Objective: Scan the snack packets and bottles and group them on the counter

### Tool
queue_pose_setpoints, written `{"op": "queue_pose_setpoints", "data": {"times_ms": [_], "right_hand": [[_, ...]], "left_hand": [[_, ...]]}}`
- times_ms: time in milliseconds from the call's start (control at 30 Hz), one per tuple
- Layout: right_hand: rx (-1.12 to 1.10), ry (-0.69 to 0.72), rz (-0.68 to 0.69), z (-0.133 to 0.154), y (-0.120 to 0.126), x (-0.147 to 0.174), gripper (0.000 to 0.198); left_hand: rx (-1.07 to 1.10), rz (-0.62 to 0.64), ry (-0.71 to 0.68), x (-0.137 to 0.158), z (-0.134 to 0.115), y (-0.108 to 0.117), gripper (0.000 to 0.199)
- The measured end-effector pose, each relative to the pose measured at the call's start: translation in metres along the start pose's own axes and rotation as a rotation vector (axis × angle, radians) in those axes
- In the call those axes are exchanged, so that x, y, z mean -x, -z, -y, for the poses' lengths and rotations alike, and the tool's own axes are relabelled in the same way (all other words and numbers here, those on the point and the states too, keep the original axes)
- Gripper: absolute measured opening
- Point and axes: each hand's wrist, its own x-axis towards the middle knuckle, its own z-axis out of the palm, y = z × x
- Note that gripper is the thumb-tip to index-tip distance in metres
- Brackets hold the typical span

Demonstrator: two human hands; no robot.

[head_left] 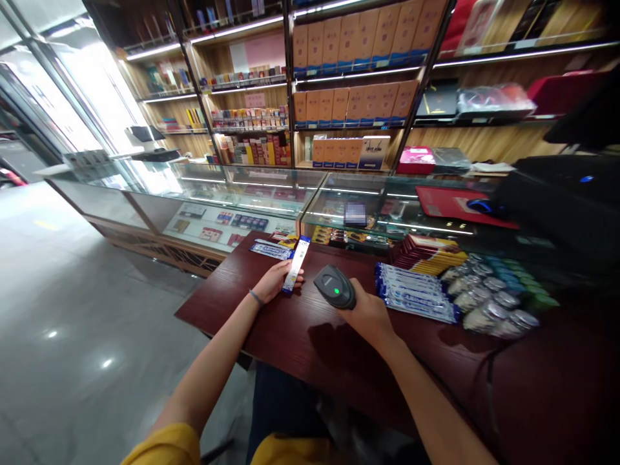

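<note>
The right hand has its fingers curled round the handle of a dark scanner, whose pale lettering is too small to read, and just left of it the left hand pinches a tilted white-and-blue packet between thumb and fingers, its print illegible. Right of the right fingers lies a row of similar packets with blurred blue lettering; far beyond both hands' fingertips, a white-and-navy box bears dark writing I cannot make out.

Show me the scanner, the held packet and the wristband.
Scanner (pixel 334 287): head camera view, on its dark top.
Packet (pixel 297 262): head camera view, on its white middle.
Wristband (pixel 256 297): head camera view, on its visible band.
</note>
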Motion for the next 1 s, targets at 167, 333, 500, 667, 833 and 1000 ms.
{"op": "queue_pose_setpoints", "data": {"times_ms": [167,333,500,667,833,1000], "right_hand": [[-0.042,-0.026,0.055,0.001,0.004,-0.001,0.037],[-0.016,-0.068,0.043,0.003,0.019,-0.004,0.038],[0.014,-0.127,0.01,-0.005,0.041,-0.004,0.042],[0.033,-0.19,-0.056,-0.027,0.059,0.01,0.04],[0.038,-0.261,-0.134,-0.059,0.078,0.033,0.04],[0.067,-0.341,-0.253,-0.093,0.099,0.057,0.039]], "left_hand": [[0.038,0.058,-0.009,-0.002,0.003,0.003,0.03],[-0.026,0.112,-0.08,-0.007,0.007,0.001,0.042],[-0.195,0.087,-0.203,-0.018,0.006,-0.016,0.059],[-0.435,0.036,-0.361,-0.03,0.012,-0.052,0.056],[-0.85,0.055,-0.585,-0.037,0.025,-0.101,0.034],[-1.172,0.185,-0.827,-0.041,0.042,-0.153,0.031]]}}
